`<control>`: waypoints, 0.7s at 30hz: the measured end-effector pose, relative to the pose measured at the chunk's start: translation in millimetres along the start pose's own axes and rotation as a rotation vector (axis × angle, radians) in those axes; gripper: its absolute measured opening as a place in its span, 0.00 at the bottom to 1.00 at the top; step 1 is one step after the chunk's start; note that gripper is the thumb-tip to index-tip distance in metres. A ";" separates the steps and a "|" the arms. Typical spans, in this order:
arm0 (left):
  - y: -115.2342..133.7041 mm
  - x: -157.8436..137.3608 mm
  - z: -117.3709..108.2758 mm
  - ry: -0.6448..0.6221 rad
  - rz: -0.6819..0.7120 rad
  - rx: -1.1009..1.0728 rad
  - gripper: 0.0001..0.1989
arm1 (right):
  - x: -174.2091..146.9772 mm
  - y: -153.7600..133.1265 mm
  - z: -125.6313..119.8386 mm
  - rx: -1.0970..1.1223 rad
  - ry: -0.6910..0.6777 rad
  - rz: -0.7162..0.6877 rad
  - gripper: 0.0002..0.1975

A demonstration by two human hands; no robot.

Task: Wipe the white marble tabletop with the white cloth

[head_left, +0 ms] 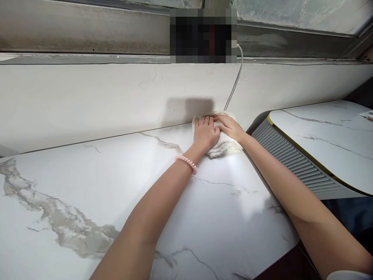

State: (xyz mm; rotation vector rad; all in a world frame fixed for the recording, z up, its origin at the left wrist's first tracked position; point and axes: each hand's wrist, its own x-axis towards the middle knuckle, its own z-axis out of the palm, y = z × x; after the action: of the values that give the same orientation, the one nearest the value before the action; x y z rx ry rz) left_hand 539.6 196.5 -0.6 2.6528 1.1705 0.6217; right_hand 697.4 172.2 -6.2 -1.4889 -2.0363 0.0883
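Note:
A folded white cloth (pixel 223 146) lies bunched on the marble-patterned white tabletop (pixel 140 171), at its far right corner against the wall. My left hand (pixel 205 134) presses down on the left part of the cloth, its fingers pointing to the wall and its thumb toward the right. On the cloth's far right side, my right hand (pixel 230 126) grips it, fingers reaching left to touch the left hand's fingertips. A pink coiled band (pixel 187 164) circles my left wrist.
Behind the table rises a white wall (pixel 87 97) with a window ledge above. A blurred-out dark object (pixel 201 39) stands on the ledge. A pale cable (pixel 235 85) hangs down behind the cloth. To the right is another marble-patterned table (pixel 329 132) with gold trim and ribbed grey side.

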 end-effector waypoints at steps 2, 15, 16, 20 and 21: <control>1.6 -4.1 -0.7 -0.014 -0.013 0.002 0.26 | -4.0 -1.7 0.4 -0.011 -0.002 0.007 0.17; 37.0 -88.9 -22.3 -0.110 0.041 0.054 0.29 | -85.9 -60.0 -13.1 -0.077 -0.067 -0.027 0.22; 42.2 -98.3 -23.8 -0.112 0.042 0.054 0.29 | -95.2 -67.9 -15.9 -0.079 -0.072 -0.025 0.21; 63.8 -137.9 -31.2 -0.134 0.046 0.061 0.29 | -131.1 -99.4 -26.4 -0.085 -0.104 -0.026 0.21; 68.3 -147.7 -33.3 -0.141 0.048 0.063 0.30 | -139.0 -107.1 -28.1 -0.086 -0.113 -0.031 0.21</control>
State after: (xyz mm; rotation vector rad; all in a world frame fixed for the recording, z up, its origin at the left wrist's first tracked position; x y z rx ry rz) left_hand 481.1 41.2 6.5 2.7334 1.1072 0.4040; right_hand 646.8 1.9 -1.0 -1.5346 -2.1772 0.0751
